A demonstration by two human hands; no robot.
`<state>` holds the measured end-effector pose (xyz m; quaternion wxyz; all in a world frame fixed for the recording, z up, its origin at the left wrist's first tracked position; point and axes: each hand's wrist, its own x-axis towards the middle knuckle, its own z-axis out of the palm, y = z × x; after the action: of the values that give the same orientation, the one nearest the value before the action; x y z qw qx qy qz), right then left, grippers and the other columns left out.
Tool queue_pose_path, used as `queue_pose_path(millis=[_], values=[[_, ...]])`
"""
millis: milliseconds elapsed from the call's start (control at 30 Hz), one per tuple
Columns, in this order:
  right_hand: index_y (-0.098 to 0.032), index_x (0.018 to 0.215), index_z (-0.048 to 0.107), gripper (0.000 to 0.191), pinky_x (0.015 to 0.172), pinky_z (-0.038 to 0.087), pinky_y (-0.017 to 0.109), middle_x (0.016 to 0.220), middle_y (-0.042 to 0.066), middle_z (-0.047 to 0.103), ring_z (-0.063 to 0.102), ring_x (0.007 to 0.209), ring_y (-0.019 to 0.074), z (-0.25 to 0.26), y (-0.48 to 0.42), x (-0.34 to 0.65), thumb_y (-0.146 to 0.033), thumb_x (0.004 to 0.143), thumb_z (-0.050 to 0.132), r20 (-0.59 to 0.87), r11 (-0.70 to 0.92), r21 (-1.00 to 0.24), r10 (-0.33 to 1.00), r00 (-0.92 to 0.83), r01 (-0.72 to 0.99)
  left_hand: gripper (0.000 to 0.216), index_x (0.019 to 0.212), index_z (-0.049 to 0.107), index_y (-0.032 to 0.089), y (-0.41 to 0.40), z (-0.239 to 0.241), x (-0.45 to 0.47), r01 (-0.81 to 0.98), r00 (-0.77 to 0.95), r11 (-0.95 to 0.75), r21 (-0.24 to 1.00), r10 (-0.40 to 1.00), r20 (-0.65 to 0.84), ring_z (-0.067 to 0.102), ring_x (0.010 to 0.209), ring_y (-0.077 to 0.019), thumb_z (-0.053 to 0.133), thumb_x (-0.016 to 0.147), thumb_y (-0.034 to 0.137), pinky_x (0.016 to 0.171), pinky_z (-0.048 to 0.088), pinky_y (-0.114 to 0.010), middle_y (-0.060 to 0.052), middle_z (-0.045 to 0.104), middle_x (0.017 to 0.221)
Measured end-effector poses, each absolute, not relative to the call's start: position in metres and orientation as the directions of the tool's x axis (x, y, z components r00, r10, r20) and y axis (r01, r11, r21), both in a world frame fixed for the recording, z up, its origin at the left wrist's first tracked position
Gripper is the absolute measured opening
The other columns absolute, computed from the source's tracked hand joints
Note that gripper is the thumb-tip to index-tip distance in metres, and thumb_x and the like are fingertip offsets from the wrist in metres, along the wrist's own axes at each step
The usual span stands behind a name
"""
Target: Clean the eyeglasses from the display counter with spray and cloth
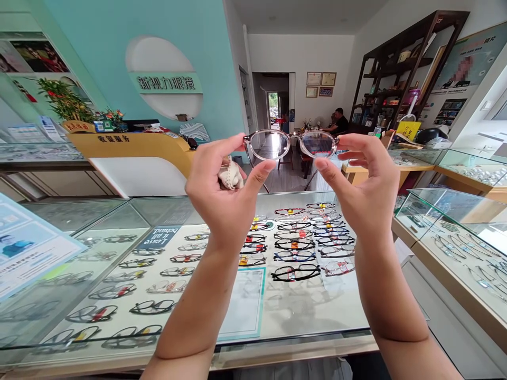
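Note:
A pair of eyeglasses (pixel 293 135) with a clear frame is held up in front of me, above the glass display case (pixel 293 316). My left hand (pixel 219 184) pinches its left end between thumb and fingers. A crumpled cream cloth (pixel 231 175) is tucked in the same palm. At the right end, my right hand (pixel 364 177) grips the frame by its corner, thumb below and index finger on top. Light glares off the left lens. The temples point away from me and hang partly out of sight behind the lenses.
Rows of spectacle frames (pixel 295 244) lie inside the case under its glass top. A printed sign (pixel 34 248) stands at the left. Another glass case (pixel 455 248) runs along the right. A yellow and white counter (pixel 138 163) and a seated person (pixel 339 122) are farther back.

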<state>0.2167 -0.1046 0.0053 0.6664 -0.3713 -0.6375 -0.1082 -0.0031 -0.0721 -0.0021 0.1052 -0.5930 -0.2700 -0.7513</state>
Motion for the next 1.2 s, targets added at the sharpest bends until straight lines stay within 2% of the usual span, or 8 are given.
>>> queue_pose_path(millis=[133,233,333,567,800,1033,1200], values=[[-0.029,0.128,0.075,0.04,0.096,0.062,0.05,0.126,0.009,0.079,0.077,0.111,0.0289,0.004,-0.099,0.22,-0.052,0.096,0.082,0.899,0.686,-0.409,0.416,0.137,0.602,0.046,0.123,0.076,0.036,-0.072,-0.003,-0.005,0.518,-0.231,-0.818,0.249,0.147,0.962,0.072,0.126,-0.0352,0.084,0.092,0.069,0.096,0.06,-0.058,-0.007,0.078,0.119],[-0.03,0.13,0.076,0.041,0.097,0.062,0.049,0.126,0.009,0.08,0.077,0.11,0.0285,0.003,-0.097,0.222,-0.053,0.096,0.082,0.88,0.673,-0.436,0.458,0.126,0.598,0.045,0.122,0.077,0.035,-0.072,-0.004,-0.004,0.552,-0.221,-0.813,0.185,0.071,0.973,0.074,0.12,-0.0339,0.085,0.092,0.067,0.095,0.061,-0.057,-0.007,0.079,0.117],[-0.031,0.13,0.077,0.042,0.096,0.063,0.05,0.125,0.009,0.081,0.078,0.109,0.0287,0.003,-0.095,0.224,-0.054,0.096,0.081,0.881,0.674,-0.432,0.458,0.12,0.599,0.049,0.123,0.078,0.034,-0.072,-0.004,-0.004,0.586,-0.226,-0.793,0.165,0.036,0.974,0.074,0.114,-0.0328,0.087,0.089,0.069,0.094,0.061,-0.055,-0.007,0.079,0.115],[-0.032,0.128,0.076,0.041,0.091,0.065,0.048,0.122,0.008,0.083,0.079,0.106,0.0274,0.002,-0.092,0.225,-0.056,0.096,0.08,0.901,0.695,-0.39,0.423,0.094,0.604,0.049,0.125,0.079,0.037,-0.073,-0.004,-0.005,0.561,-0.21,-0.815,0.145,0.029,0.977,0.072,0.116,-0.0329,0.088,0.088,0.068,0.098,0.061,-0.056,-0.007,0.079,0.119],[-0.032,0.128,0.07,0.041,0.093,0.064,0.05,0.123,0.008,0.076,0.077,0.108,0.0289,0.002,-0.096,0.218,-0.054,0.096,0.082,0.921,0.702,-0.374,0.356,0.156,0.606,0.047,0.12,0.082,0.036,-0.064,-0.003,-0.007,0.468,-0.242,-0.835,0.29,0.194,0.951,0.075,0.103,-0.0296,0.091,0.085,0.067,0.079,0.06,-0.05,-0.005,0.082,0.114],[-0.03,0.117,0.068,0.039,0.089,0.068,0.055,0.117,0.009,0.075,0.076,0.105,0.0308,0.006,-0.1,0.213,-0.055,0.093,0.086,0.927,0.732,-0.374,0.308,0.212,0.569,0.041,0.12,0.082,0.04,-0.062,-0.004,-0.007,0.442,-0.231,-0.816,0.372,0.297,0.927,0.075,0.101,-0.0291,0.092,0.087,0.063,0.081,0.06,-0.049,-0.002,0.083,0.112],[-0.034,0.121,0.067,0.039,0.097,0.068,0.06,0.122,0.01,0.072,0.074,0.114,0.0359,0.005,-0.104,0.21,-0.057,0.094,0.084,0.929,0.707,-0.369,0.302,0.214,0.603,0.057,0.121,0.085,0.036,-0.048,-0.006,-0.013,0.407,-0.215,-0.838,0.362,0.297,0.93,0.074,0.09,-0.0274,0.095,0.078,0.072,0.079,0.058,-0.051,-0.003,0.085,0.111]])
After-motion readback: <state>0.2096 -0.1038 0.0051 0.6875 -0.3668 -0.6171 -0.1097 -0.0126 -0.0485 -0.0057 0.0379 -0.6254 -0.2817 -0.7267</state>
